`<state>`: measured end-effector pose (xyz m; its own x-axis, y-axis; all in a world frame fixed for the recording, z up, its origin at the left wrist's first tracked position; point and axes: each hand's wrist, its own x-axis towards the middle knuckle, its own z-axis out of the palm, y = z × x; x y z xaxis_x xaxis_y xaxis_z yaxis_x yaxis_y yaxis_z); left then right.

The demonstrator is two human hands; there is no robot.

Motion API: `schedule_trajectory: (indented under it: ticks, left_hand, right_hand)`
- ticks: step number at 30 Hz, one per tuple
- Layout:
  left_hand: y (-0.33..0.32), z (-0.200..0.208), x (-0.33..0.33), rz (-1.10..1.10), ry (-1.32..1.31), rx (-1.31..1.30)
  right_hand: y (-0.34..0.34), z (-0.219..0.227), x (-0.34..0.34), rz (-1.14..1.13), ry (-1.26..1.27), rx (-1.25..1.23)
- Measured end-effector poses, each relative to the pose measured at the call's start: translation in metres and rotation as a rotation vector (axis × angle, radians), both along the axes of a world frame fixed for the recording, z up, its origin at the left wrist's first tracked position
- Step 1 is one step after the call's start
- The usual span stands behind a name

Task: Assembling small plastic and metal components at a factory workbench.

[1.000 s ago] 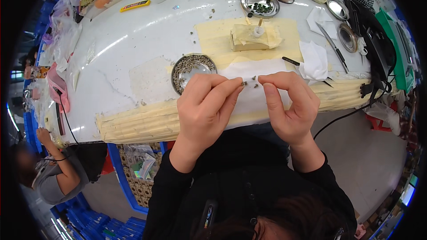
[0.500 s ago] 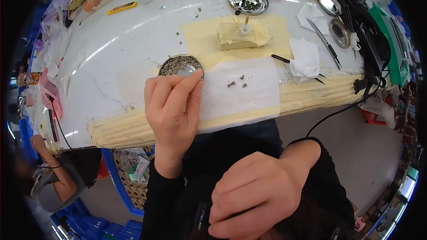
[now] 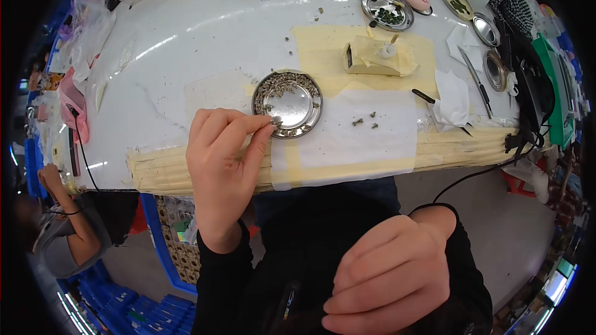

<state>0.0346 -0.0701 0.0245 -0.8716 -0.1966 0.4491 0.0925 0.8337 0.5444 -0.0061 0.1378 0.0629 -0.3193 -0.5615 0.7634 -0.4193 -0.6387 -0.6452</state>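
My left hand [image 3: 220,174] reaches over the near-left rim of a round metal dish [image 3: 297,107]. Its thumb and forefinger pinch a small grey piece [image 3: 275,121], whose kind is too small to tell. Many small grey-brown pieces [image 3: 287,80] lie in the dish, heaped mostly along its far and left sides. Right of it, several like pieces [image 3: 358,122] rest on a white sheet [image 3: 347,149]. Close to my body, above the lap, hovers my right hand [image 3: 394,273]. Its fingers are curled and pressed together, hiding whatever may be inside.
A tape-wrapped block [image 3: 375,59] with a small white cup stands beyond the sheet. To its right lie a crumpled tissue [image 3: 452,99], a dark-handled tool [image 3: 423,95] and a long pen-like tool [image 3: 477,84]. Farther back is a dish of green pieces [image 3: 366,6]. A person [image 3: 74,236] sits at left.
The table has shifted rightward in view. My left hand, earlier over the dish's near side, is now at its left rim with a grey piece showing. My right hand appears farther right.
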Motion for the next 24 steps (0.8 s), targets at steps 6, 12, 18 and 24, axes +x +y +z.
schedule_trajectory:
  ticks: [6,12,18,24]
  left_hand:
    - [-0.003,0.006,-0.015,-0.091,-0.161,-0.039]
    - [-0.009,0.014,-0.025,-0.145,-0.258,-0.103]
    - [-0.008,0.005,-0.028,-0.138,-0.184,-0.024]
    - [0.005,0.003,-0.025,-0.158,-0.068,0.525]
  right_hand:
    - [-0.01,0.005,-0.003,0.189,0.007,-0.033]
    - [-0.016,-0.001,-0.02,0.068,-0.031,-0.115]
    - [0.008,-0.013,-0.043,-0.056,-0.11,0.317]
    - [-0.003,-0.033,-0.046,-0.527,-0.093,0.447]
